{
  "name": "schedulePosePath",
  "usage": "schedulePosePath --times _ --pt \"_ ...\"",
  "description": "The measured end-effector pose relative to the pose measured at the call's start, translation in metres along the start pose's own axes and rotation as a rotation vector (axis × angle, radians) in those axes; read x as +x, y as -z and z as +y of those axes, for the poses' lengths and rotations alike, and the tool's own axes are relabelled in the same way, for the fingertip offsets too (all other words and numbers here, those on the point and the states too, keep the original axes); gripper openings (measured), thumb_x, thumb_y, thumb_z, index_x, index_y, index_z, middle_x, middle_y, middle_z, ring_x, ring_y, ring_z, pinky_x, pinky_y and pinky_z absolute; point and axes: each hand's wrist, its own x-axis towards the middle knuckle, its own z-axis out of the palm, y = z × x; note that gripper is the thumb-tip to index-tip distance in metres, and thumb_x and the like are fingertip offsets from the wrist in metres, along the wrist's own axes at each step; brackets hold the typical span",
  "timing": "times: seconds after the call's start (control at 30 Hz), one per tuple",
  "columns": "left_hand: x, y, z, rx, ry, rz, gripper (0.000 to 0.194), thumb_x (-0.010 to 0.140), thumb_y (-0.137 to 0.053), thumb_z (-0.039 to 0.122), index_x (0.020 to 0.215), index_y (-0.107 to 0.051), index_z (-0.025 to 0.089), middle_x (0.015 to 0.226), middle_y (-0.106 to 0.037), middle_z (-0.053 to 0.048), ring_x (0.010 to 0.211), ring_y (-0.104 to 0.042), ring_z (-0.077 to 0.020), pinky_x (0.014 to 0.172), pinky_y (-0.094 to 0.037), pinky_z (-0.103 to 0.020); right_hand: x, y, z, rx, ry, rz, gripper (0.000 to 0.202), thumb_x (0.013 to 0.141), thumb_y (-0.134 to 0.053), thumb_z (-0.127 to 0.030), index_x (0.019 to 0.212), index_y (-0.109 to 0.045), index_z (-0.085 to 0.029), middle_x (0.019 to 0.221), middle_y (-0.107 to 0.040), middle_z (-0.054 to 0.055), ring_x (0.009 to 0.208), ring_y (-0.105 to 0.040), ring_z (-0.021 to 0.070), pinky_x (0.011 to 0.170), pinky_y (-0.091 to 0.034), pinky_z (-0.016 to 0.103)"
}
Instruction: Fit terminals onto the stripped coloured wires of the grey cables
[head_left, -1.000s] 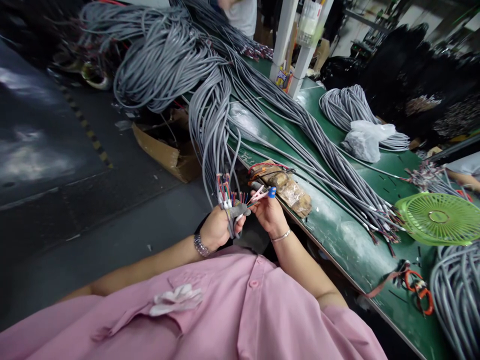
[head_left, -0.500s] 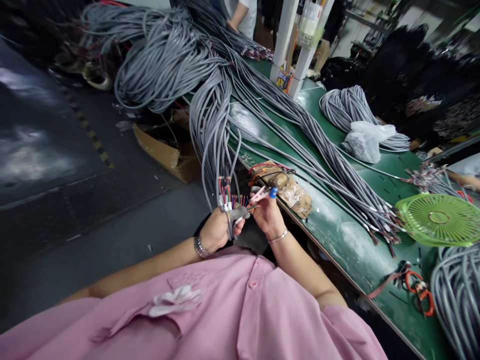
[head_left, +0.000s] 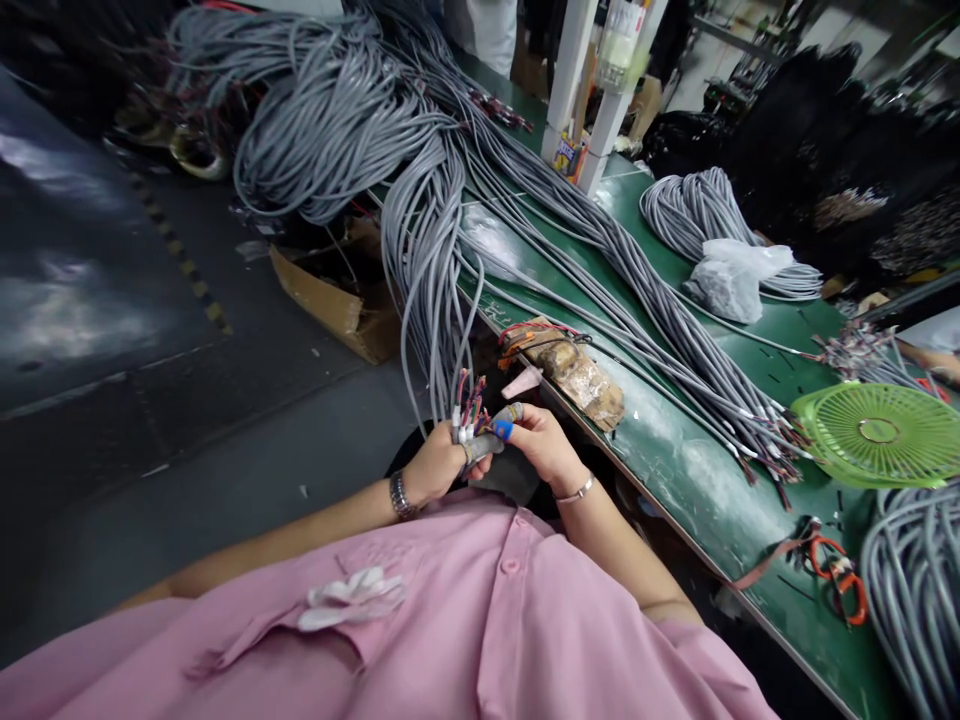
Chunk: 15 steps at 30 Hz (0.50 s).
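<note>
My left hand (head_left: 433,468), with a metal watch at its wrist, is closed around the ends of several grey cables (head_left: 439,345). Coloured inner wires (head_left: 471,398) and white collars stick up above its fingers. A grey wrap covers one of its fingers. My right hand (head_left: 547,445) meets the left from the right, with thumb and forefinger pinched at the wires. It wears a blue cover on the thumb and a grey wrap on the forefinger. Just beyond it, a pink piece (head_left: 521,383) juts from a tape-covered block (head_left: 585,380) at the table's edge.
Large grey cable coils (head_left: 337,130) lie at the back left. More cables stretch over the green table (head_left: 679,500). A green fan (head_left: 877,435), orange-handled scissors (head_left: 840,580) and a plastic bag (head_left: 739,280) are on the right. A cardboard box (head_left: 330,300) stands below left. Other people show at the edges.
My right hand has moved from beside the pink piece down toward my left hand, and its fingers have turned inward to the wires. The cable ends have shifted slightly right and down.
</note>
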Motion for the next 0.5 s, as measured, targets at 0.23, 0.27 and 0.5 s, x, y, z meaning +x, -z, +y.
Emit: schedulePosePath --times 0.23,0.27,0.5 --pt "0.0 0.0 0.008 -0.085 0.037 0.037 0.022 0.07 -0.072 0.033 0.065 -0.062 0.014 0.048 -0.059 -0.001 0.037 -0.049 -0.0097 0.038 -0.036 -0.02 -0.004 0.011 0.011 0.06 -0.017 0.057 0.029 0.074 -0.074 -0.043 0.088 -0.071 -0.017 0.078 -0.068 0.002 0.065 -0.058 0.0101 0.066 -0.049 0.024" --pt "0.0 0.0 0.009 -0.121 0.026 0.063 0.022 0.071 -0.073 0.034 0.067 -0.062 0.015 0.049 -0.059 0.0 0.037 -0.049 -0.0097 0.037 -0.036 -0.02 -0.005 0.013 0.014 0.095 -0.032 0.073 0.031 0.075 -0.073 -0.044 0.09 -0.07 -0.017 0.081 -0.068 0.002 0.065 -0.058 0.0099 0.066 -0.05 0.024" --pt "0.001 -0.004 0.007 -0.134 0.03 0.078 0.025 0.071 -0.073 0.037 0.068 -0.062 0.014 0.052 -0.061 -0.002 0.041 -0.053 -0.0109 0.039 -0.038 -0.02 -0.004 -0.004 0.017 0.077 0.038 0.198 0.022 0.069 -0.077 -0.035 0.08 -0.067 -0.018 0.069 -0.063 -0.002 0.057 -0.052 0.0085 0.055 -0.045 0.021"
